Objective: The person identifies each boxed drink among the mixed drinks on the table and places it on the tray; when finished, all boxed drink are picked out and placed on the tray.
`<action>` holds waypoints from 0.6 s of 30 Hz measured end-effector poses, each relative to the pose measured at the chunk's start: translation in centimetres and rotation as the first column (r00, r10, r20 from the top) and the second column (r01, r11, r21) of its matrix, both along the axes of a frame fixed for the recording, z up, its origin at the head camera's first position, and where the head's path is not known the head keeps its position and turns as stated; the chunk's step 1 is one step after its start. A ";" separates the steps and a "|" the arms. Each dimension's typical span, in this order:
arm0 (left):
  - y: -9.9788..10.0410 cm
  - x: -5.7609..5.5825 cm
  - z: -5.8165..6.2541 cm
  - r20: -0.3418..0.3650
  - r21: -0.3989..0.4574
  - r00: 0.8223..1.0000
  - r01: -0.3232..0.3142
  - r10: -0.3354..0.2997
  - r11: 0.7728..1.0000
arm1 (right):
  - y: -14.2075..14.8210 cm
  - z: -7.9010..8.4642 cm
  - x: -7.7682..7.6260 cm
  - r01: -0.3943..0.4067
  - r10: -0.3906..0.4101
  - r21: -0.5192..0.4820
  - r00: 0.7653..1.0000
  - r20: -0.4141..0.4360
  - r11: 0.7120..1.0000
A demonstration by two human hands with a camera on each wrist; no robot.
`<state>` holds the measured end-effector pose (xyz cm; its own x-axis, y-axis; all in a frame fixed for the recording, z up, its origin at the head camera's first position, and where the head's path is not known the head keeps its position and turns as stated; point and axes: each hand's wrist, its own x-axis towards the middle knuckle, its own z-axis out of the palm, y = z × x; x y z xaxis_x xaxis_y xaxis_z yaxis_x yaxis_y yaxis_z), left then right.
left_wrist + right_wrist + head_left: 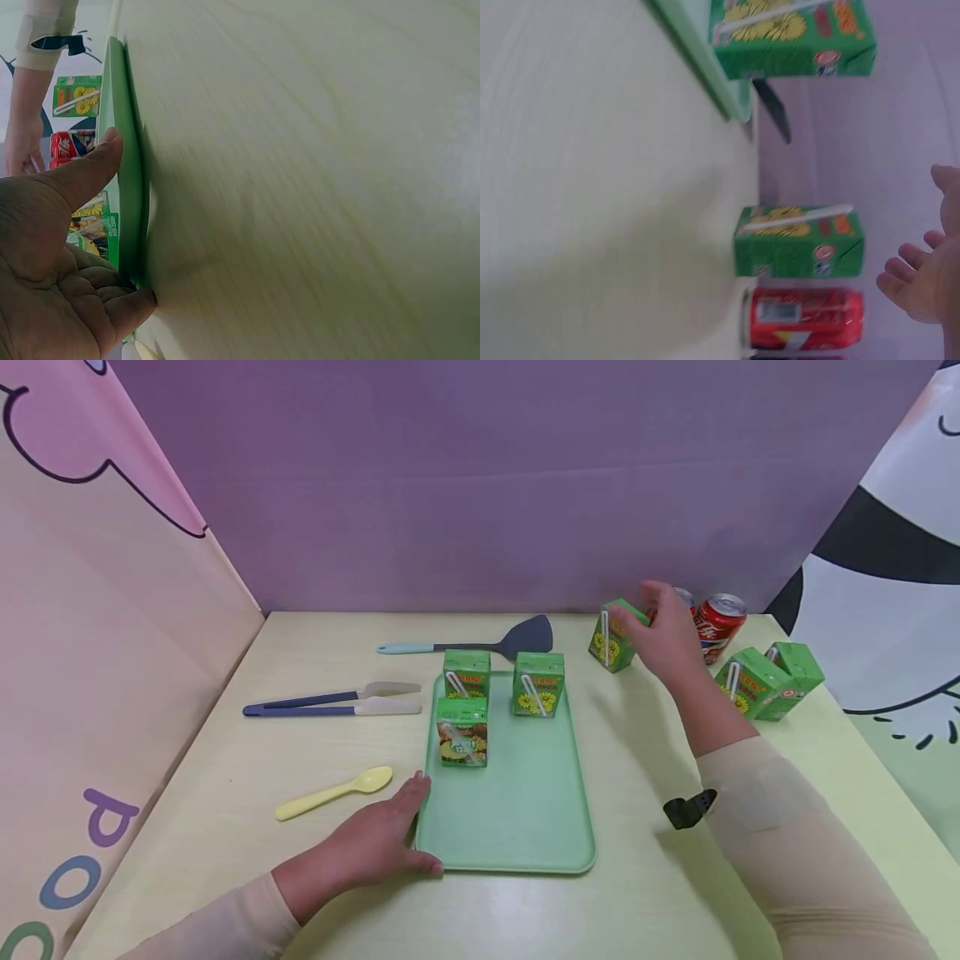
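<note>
My left hand (375,835) rests against the near left corner of a light green tray (517,818), its thumb at the near rim and its fingers along the left side. Three green juice boxes with straws stand on the tray: one at the back left (467,672), one at the back right (538,685) and one in front (462,743). At the back right of the table, my right hand (667,639) hovers with parted fingers over another juice box (609,643). In the right wrist view a gap shows between the fingers and that juice box (799,251).
Two red soda cans (722,622) stand beside the right hand, one partly hidden by it. Two more juice boxes (798,681) are at the far right. Behind the tray lies a spatula (528,635); left of it are tongs (330,706) and a yellow spoon (333,793).
</note>
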<state>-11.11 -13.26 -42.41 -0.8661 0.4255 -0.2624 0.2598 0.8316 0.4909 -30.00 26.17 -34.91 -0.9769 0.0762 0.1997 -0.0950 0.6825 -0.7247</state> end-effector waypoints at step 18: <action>0.0 -0.2 0.0 0.018 -0.007 1.000 -0.004 0.005 1.000 | 2.0 -3.9 -2.8 0.068 -0.086 0.093 0.975 0.204 0.993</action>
<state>-11.28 -13.28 -42.40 -0.8631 0.4198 -0.2806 0.2474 0.8360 0.4899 -32.76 28.12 -38.84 -0.9896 0.1441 0.0021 0.1066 0.7416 -0.6623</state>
